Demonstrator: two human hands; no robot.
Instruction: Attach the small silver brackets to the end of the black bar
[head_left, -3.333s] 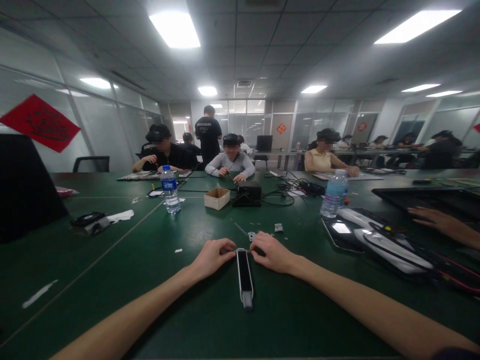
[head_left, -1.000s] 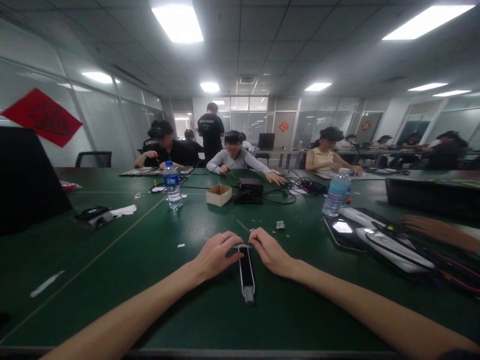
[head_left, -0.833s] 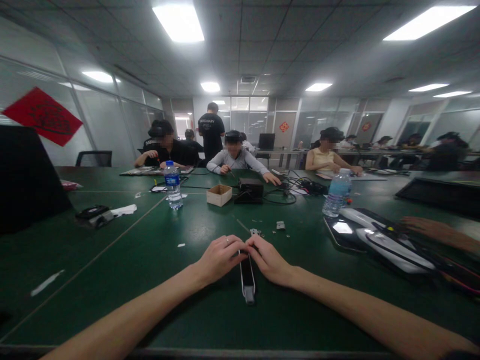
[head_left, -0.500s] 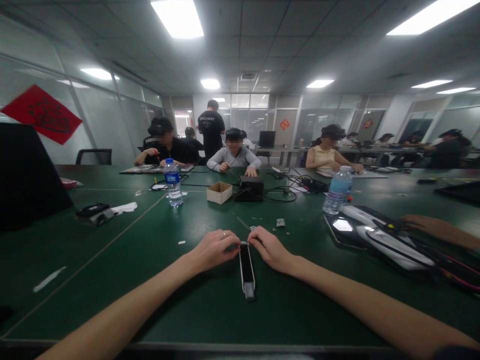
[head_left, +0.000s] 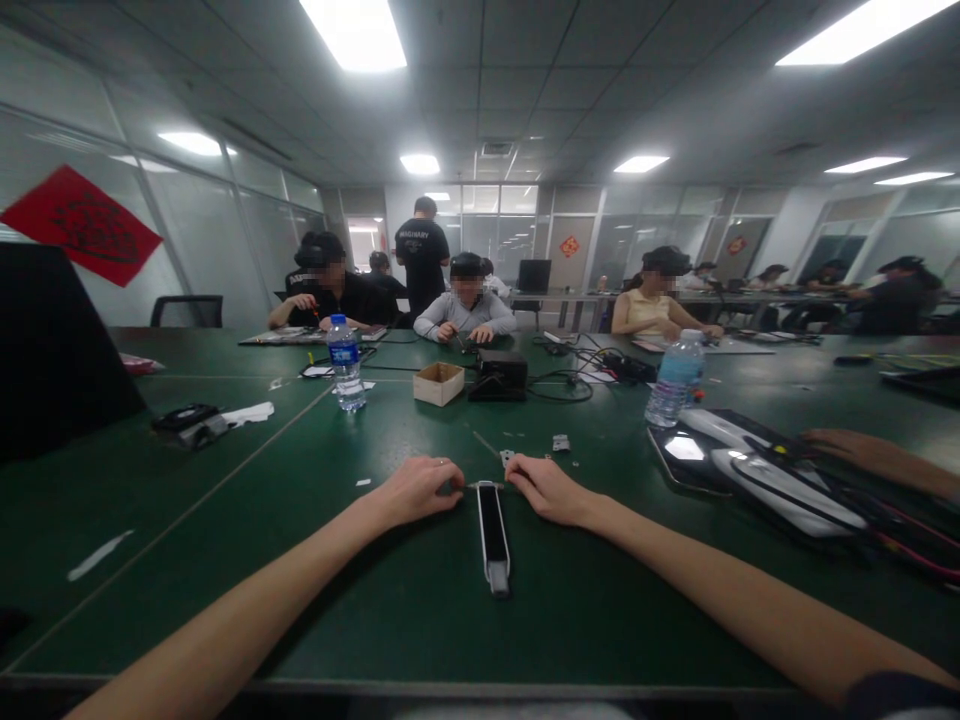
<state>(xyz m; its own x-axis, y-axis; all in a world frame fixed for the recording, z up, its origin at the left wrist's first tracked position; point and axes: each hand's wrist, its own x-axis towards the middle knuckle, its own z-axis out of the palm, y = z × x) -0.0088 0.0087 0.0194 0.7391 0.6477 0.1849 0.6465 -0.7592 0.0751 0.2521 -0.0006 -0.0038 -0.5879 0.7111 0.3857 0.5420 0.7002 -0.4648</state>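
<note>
A narrow black device with a pale rim (head_left: 492, 537) lies lengthwise on the green table (head_left: 300, 560), straight in front of me. My left hand (head_left: 417, 489) rests at the left of its far end, fingers curled and pinched. My right hand (head_left: 547, 488) sits at the right of the same end, fingers also pinched together. A thin pale strip runs between the two hands across the device's far tip; what each pinch holds is too small to name. Small metal parts (head_left: 559, 443) lie just beyond my hands.
A water bottle (head_left: 345, 377), a cardboard box (head_left: 439, 383) and a black unit with cables (head_left: 499, 375) stand farther back. A second bottle (head_left: 673, 380) and long white devices (head_left: 780, 487) lie right, beside another person's hand (head_left: 847, 447). A dark screen (head_left: 52, 350) stands left. Several people sit opposite.
My two hands have drawn slightly apart at the device's far end, after meeting over it 0.8 s ago. The device has stayed in place.
</note>
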